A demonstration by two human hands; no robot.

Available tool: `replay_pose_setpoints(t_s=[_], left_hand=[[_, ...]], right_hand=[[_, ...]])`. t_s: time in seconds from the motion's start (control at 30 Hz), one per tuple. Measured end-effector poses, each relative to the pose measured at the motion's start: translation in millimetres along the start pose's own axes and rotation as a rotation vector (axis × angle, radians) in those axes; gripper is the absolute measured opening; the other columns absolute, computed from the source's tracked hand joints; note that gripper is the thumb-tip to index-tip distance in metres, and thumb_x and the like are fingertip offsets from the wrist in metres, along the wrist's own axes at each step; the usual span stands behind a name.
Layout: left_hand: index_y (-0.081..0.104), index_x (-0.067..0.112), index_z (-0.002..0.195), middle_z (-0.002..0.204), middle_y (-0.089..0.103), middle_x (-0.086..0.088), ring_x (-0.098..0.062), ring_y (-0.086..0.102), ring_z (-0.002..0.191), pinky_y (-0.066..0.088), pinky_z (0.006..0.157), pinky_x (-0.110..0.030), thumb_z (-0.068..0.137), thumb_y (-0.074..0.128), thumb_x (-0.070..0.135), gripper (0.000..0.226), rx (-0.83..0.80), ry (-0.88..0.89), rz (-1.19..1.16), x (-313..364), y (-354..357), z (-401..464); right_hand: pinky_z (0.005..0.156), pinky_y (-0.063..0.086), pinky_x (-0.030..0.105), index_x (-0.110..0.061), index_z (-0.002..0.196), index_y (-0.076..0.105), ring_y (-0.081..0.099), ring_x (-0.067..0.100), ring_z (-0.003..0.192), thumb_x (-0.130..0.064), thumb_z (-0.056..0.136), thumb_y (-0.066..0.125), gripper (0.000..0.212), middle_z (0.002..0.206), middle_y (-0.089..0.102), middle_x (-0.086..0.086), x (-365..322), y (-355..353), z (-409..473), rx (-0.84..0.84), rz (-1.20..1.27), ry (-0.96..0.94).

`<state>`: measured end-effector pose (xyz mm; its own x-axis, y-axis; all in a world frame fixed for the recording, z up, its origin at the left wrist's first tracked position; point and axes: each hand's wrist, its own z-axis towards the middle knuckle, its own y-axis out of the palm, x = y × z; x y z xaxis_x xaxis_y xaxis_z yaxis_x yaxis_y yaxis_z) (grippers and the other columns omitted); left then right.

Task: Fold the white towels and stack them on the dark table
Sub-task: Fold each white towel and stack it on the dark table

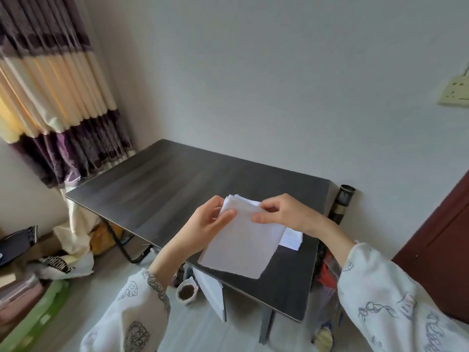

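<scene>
I read this as mid-fold: I have a white rectangular cloth towel point(241, 240) lifted at its far end, held above the dark wood-grain rectangular worktop point(162, 179), its near edge hanging down toward the worktop's front rim. My left hand point(203, 224) pinches the towel's upper left corner, thumb on top and the other fingers point(227, 214) curled behind the cloth. My right hand point(284, 212) pinches the upper right part of the same edge between thumb and forefinger. The top edge looks layered, so I judge the towel is already doubled at least once, though the blur there makes that uncertain. Just beyond it, partly hidden by the towel and my right wrist, a small stack of folded white towels point(291, 238) lies on the worktop. The next move, I think, calls for bringing the held edge down onto the hanging edge with corners matched, then setting the folded towel squarely on that stack.
</scene>
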<state>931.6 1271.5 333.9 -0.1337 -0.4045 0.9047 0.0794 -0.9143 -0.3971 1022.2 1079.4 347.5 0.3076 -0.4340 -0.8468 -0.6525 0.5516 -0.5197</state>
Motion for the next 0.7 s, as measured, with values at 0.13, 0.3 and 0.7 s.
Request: replay_pose_setpoints(t_s=[0.13, 0.3, 0.7], left_hand=[[0.044, 0.017, 0.081, 0.063, 0.059, 0.009, -0.010, 0.054, 0.055, 0.040, 0.048, -0.020, 0.093, 0.046, 0.036, 0.023, -0.032, -0.118, -0.101, -41, -36, 63], [0.048, 0.017, 0.086, 0.072, 0.064, 0.004, -0.017, 0.060, 0.065, 0.046, 0.055, -0.030, 0.091, 0.047, 0.044, 0.028, -0.108, -0.301, -0.246, -97, -38, 135], [0.056, 0.008, 0.102, 0.083, 0.063, -0.003, -0.018, 0.058, 0.068, 0.058, 0.059, -0.032, 0.096, 0.044, 0.028, 0.024, -0.164, -0.639, -0.154, -230, 7, 248]], right_hand=[[0.070, 0.050, 0.022, -0.014, 0.083, 0.067, 0.064, 0.011, 0.080, -0.023, 0.088, 0.062, 0.012, 0.078, 0.068, -0.006, 28, 7, 59, 0.012, 0.404, 0.156], [0.079, 0.053, 0.036, -0.014, 0.101, 0.064, 0.066, 0.017, 0.089, -0.025, 0.082, 0.064, 0.022, 0.091, 0.069, 0.001, 75, 11, 113, 0.074, 0.934, 0.337], [0.075, 0.053, 0.031, -0.005, 0.102, 0.060, 0.064, 0.021, 0.087, -0.010, 0.091, 0.054, 0.013, 0.097, 0.067, 0.007, 188, 0, 224, 0.330, 0.831, 0.737]])
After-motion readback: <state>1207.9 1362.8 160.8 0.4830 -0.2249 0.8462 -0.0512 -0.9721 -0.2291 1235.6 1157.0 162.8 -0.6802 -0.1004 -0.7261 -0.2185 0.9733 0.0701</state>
